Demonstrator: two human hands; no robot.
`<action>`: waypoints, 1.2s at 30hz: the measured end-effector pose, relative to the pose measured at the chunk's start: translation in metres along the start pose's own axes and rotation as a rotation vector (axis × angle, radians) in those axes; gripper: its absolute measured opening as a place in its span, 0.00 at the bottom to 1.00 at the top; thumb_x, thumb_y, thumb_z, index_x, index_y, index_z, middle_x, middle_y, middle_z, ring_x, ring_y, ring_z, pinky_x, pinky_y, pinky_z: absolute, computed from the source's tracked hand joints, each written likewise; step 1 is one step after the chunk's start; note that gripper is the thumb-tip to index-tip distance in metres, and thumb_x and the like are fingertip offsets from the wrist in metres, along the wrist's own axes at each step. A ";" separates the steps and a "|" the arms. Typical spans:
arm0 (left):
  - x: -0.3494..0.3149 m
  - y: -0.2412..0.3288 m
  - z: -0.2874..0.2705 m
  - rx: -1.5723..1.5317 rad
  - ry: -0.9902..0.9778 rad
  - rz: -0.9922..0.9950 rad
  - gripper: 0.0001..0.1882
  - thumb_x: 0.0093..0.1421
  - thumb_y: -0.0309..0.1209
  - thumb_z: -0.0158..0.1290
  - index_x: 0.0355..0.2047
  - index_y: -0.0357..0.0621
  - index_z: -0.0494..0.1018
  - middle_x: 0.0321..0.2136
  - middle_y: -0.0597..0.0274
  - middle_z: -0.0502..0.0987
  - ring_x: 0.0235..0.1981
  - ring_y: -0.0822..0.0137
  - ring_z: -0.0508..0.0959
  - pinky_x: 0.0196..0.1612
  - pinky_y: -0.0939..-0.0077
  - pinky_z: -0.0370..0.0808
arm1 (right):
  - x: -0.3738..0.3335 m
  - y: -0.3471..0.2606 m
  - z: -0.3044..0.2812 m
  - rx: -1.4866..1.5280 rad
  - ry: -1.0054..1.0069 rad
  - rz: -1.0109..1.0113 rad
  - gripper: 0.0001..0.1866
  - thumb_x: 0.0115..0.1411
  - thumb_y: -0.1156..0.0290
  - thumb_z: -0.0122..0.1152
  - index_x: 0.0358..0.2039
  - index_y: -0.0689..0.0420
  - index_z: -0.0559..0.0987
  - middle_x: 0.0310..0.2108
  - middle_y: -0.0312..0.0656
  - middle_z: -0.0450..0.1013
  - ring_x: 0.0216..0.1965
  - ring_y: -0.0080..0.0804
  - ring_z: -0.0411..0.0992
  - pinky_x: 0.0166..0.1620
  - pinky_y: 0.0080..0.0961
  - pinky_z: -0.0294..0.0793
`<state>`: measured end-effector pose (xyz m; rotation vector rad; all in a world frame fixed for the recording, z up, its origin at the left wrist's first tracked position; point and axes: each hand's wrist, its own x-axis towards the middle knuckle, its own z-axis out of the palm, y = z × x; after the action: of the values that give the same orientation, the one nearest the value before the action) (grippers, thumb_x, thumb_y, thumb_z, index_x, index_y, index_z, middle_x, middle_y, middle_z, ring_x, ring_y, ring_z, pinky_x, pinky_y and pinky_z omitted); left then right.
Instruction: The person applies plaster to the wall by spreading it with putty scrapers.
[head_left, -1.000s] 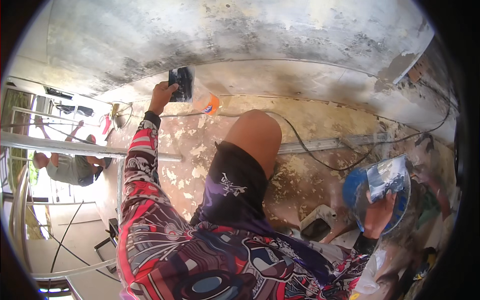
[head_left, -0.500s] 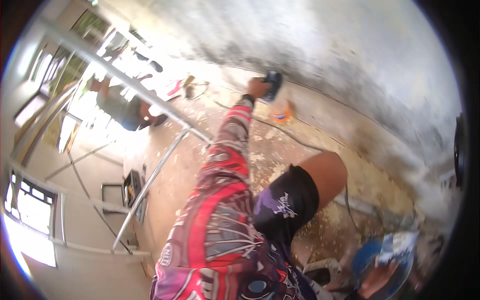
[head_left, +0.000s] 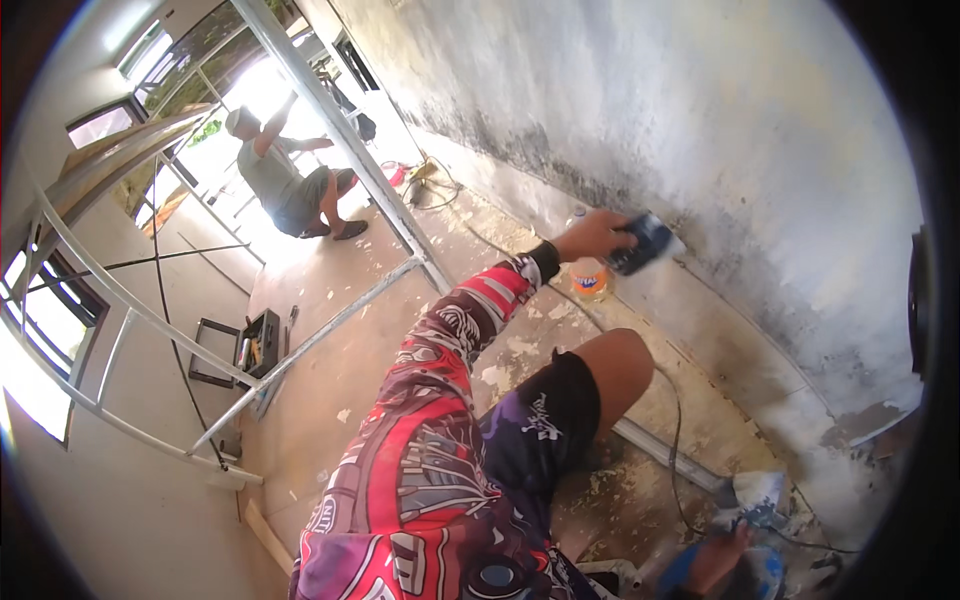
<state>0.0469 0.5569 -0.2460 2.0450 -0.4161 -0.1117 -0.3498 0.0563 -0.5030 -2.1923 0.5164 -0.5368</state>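
One dark scraper [head_left: 641,245] is gripped in the left hand [head_left: 592,236] near the wall [head_left: 740,150], one smeared scraper [head_left: 757,494] in the right hand [head_left: 722,556] by the blue bucket [head_left: 679,572], and the orange-labelled bottle [head_left: 589,277] could tip if the left hand bumps it.

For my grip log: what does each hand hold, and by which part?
Left hand: flat, dark rectangular plate, by its left edge. Right hand: flat, pale-smeared plate, by its lower edge.

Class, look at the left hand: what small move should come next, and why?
Probably lay the dark scraper against the wall: the left hand holds it close to the stained surface, though contact is unclear, while the right hand holds a smeared scraper near the blue bucket.
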 end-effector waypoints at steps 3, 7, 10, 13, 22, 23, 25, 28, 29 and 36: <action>0.002 0.046 0.032 0.588 -0.056 0.493 0.13 0.60 0.39 0.57 0.35 0.41 0.78 0.27 0.43 0.77 0.30 0.45 0.79 0.36 0.54 0.74 | 0.032 -0.027 0.045 0.437 -0.045 0.130 0.24 0.66 0.65 0.59 0.60 0.59 0.70 0.60 0.54 0.67 0.59 0.47 0.68 0.59 0.43 0.69; -0.006 0.102 0.074 0.642 -0.050 0.503 0.11 0.59 0.38 0.55 0.33 0.43 0.76 0.27 0.46 0.78 0.32 0.43 0.79 0.36 0.49 0.74 | 0.046 -0.088 0.071 1.486 -0.173 0.469 0.23 0.67 0.62 0.57 0.60 0.52 0.69 0.58 0.42 0.70 0.57 0.39 0.71 0.52 0.46 0.77; -0.012 0.117 0.103 0.643 0.036 0.568 0.10 0.60 0.37 0.54 0.33 0.44 0.76 0.27 0.48 0.79 0.32 0.43 0.79 0.35 0.48 0.74 | 0.029 -0.094 0.084 1.529 -0.207 0.388 0.20 0.70 0.62 0.52 0.59 0.54 0.68 0.60 0.42 0.67 0.58 0.39 0.69 0.55 0.45 0.75; -0.029 0.117 0.119 0.569 0.098 0.512 0.10 0.60 0.38 0.54 0.33 0.45 0.76 0.27 0.48 0.79 0.32 0.43 0.79 0.35 0.48 0.74 | 0.000 -0.089 0.075 1.509 -0.180 0.528 0.23 0.66 0.67 0.54 0.61 0.50 0.67 0.60 0.40 0.69 0.54 0.38 0.72 0.50 0.47 0.78; -0.059 0.134 0.128 0.440 0.075 0.596 0.12 0.56 0.36 0.55 0.25 0.39 0.76 0.20 0.46 0.76 0.26 0.43 0.78 0.32 0.54 0.74 | 0.006 -0.111 0.055 1.539 -0.175 0.465 0.18 0.68 0.67 0.53 0.57 0.53 0.69 0.55 0.42 0.72 0.52 0.36 0.73 0.50 0.46 0.80; -0.063 0.144 0.130 0.454 0.088 0.625 0.11 0.56 0.35 0.56 0.25 0.38 0.76 0.20 0.45 0.76 0.26 0.44 0.78 0.32 0.54 0.74 | 0.008 -0.113 0.055 1.523 -0.131 0.465 0.18 0.68 0.67 0.53 0.57 0.53 0.68 0.55 0.42 0.72 0.52 0.37 0.74 0.50 0.46 0.80; -0.085 0.174 0.128 0.439 -0.029 0.635 0.11 0.55 0.35 0.56 0.26 0.38 0.77 0.21 0.45 0.76 0.27 0.43 0.78 0.32 0.54 0.74 | 0.014 -0.106 0.054 1.524 -0.137 0.440 0.18 0.68 0.68 0.53 0.58 0.53 0.68 0.55 0.42 0.72 0.52 0.37 0.74 0.50 0.45 0.80; -0.094 0.185 0.123 0.458 -0.142 0.690 0.10 0.54 0.34 0.57 0.27 0.38 0.78 0.22 0.44 0.77 0.27 0.43 0.79 0.32 0.53 0.74 | 0.019 -0.099 0.058 1.537 -0.164 0.386 0.19 0.68 0.67 0.53 0.58 0.53 0.68 0.55 0.42 0.72 0.52 0.38 0.73 0.50 0.45 0.79; -0.093 0.185 0.125 0.481 -0.151 0.739 0.10 0.53 0.34 0.57 0.27 0.38 0.78 0.22 0.44 0.77 0.28 0.43 0.79 0.32 0.54 0.74 | 0.017 -0.094 0.059 1.540 -0.171 0.364 0.19 0.69 0.66 0.53 0.58 0.53 0.68 0.56 0.42 0.71 0.52 0.39 0.73 0.50 0.45 0.78; -0.029 0.130 0.162 0.629 -0.245 0.719 0.10 0.53 0.34 0.58 0.27 0.40 0.79 0.23 0.45 0.77 0.27 0.43 0.78 0.31 0.55 0.74 | 0.008 -0.052 0.052 1.450 -0.161 0.489 0.19 0.69 0.64 0.52 0.58 0.53 0.68 0.56 0.42 0.71 0.53 0.40 0.72 0.51 0.45 0.76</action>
<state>-0.0525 0.3745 -0.2155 2.3486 -1.4579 0.2395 -0.3057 0.1146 -0.4907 -0.6787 0.3499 -0.2765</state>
